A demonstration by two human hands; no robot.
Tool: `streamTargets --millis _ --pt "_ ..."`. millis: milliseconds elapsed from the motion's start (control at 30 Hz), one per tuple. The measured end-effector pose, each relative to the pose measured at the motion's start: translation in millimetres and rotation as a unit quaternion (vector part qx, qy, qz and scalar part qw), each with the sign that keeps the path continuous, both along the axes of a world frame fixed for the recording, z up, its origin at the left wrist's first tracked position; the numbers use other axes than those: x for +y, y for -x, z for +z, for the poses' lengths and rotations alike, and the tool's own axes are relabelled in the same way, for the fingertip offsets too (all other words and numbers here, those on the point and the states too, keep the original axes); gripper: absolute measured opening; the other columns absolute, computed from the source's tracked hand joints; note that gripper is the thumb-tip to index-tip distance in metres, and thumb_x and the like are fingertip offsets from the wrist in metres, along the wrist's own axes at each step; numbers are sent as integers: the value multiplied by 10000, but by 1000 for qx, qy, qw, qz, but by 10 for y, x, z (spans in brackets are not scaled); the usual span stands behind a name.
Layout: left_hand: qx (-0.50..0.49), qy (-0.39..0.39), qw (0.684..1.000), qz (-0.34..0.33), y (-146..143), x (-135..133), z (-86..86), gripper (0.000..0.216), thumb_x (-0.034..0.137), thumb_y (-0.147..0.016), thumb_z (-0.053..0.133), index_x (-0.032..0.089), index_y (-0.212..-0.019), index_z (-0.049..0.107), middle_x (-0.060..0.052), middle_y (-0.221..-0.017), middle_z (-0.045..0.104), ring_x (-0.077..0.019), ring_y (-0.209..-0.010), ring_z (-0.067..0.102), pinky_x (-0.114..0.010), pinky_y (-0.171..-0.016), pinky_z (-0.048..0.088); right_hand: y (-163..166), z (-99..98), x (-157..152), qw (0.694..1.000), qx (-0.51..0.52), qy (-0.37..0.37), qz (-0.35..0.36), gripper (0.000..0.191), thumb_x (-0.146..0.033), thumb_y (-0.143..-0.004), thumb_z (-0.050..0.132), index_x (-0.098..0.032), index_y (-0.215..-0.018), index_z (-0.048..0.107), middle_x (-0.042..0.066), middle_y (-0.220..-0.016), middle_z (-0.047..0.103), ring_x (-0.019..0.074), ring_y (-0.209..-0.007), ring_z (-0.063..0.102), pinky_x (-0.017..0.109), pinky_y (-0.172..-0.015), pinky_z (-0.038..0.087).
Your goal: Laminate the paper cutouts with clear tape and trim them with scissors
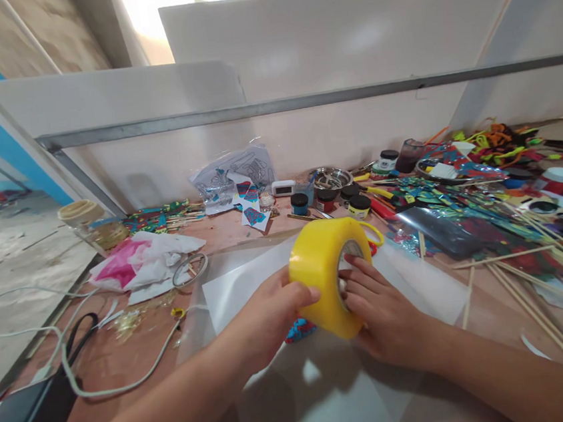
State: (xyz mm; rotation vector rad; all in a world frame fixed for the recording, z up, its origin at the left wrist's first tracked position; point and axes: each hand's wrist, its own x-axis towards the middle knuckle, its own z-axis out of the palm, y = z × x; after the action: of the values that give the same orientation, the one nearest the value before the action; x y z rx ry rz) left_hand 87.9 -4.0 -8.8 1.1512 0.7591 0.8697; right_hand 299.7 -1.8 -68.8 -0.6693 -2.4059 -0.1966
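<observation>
A thick roll of yellow tape stands on edge above a clear plastic sheet on the table. My left hand grips the roll's outer face from the left, thumb on top. My right hand holds the roll's right side, fingers at its core hole. A small blue and red patterned piece lies under the roll, mostly hidden by my left hand.
Small paint jars and a metal bowl stand behind the roll. Colourful cut-outs and wooden skewers cover the right side. A pink and white plastic bag, a white cable and a jar lie left. White boards wall the back.
</observation>
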Motion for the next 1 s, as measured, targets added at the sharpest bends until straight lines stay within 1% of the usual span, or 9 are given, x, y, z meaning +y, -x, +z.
streamTargets --millis 167,267,333,400,467,533,600,667,1000 --pt "41 -77 995 -44 92 34 -1 412 183 -660 540 190 -1043 691 -68 -1033 781 -254 -901 736 -390 -788 616 -11 15 -19 1000 4 -3 -4 407 -38 -707 496 -208 -1072 557 115 -1041 738 278 -1059 682 573 -1132 432" --pt "149 -235 957 -78 248 84 45 437 158 -821 542 241 -1236 653 -68 -1203 754 -263 -1061 732 -404 -862 637 -32 52 -34 999 20 42 13 452 -55 -670 525 -202 -1098 534 112 -1026 726 286 -1014 690 613 -1155 391" --pt "245 -372 895 -23 355 110 97 445 241 -938 597 274 -1381 573 -98 -1369 677 -285 -1255 652 -451 -986 601 -44 76 -40 998 26 60 16 486 -51 -656 532 -204 -1118 526 112 -1027 721 296 -1022 690 637 -1157 373" --pt "313 -489 809 87 423 122 150 474 312 -928 703 297 -1385 575 -122 -1471 589 -309 -1410 517 -517 -1102 515 -50 95 -45 997 26 65 15 513 -47 -659 529 -203 -1148 524 121 -1052 718 310 -1052 685 652 -1150 370" --pt "344 -578 720 169 444 121 192 338 278 -902 751 314 -1229 677 -104 -1457 580 -317 -1473 429 -580 -1175 415 -48 109 -53 997 27 71 18 518 -62 -673 529 -196 -1173 522 130 -1069 714 321 -1066 681 660 -1145 371" --pt "355 -642 648 203 434 111 216 206 202 -900 749 321 -1067 727 -62 -1383 616 -296 -1473 426 -611 -1212 343 -41 120 -64 996 25 83 21 501 -78 -685 534 -188 -1174 520 126 -1049 709 322 -1057 679 657 -1149 366" --pt "365 -677 602 215 419 96 226 197 166 -893 754 321 -1011 724 -28 -1313 656 -266 -1433 475 -610 -1229 315 -32 130 -76 995 19 91 23 482 -76 -696 538 -182 -1165 514 118 -1020 703 319 -1044 680 651 -1156 359" --pt "372 -695 575 219 417 81 224 185 159 -887 762 312 -979 714 -8 -1268 688 -242 -1396 513 -595 -1239 311 -25 139 -84 995 7 94 24 475 -62 -699 538 -177 -1160 508 118 -1010 700 317 -1040 681 650 -1158 354" --pt "441 -727 493 184 429 15 175 187 120 -929 694 264 -1046 670 -3 -1280 712 -231 -1384 528 -574 -1299 214 -9 155 -104 989 -22 149 9 397 -44 -703 539 -177 -1076 522 125 -1041 681 308 -1075 653 634 -1204 283"
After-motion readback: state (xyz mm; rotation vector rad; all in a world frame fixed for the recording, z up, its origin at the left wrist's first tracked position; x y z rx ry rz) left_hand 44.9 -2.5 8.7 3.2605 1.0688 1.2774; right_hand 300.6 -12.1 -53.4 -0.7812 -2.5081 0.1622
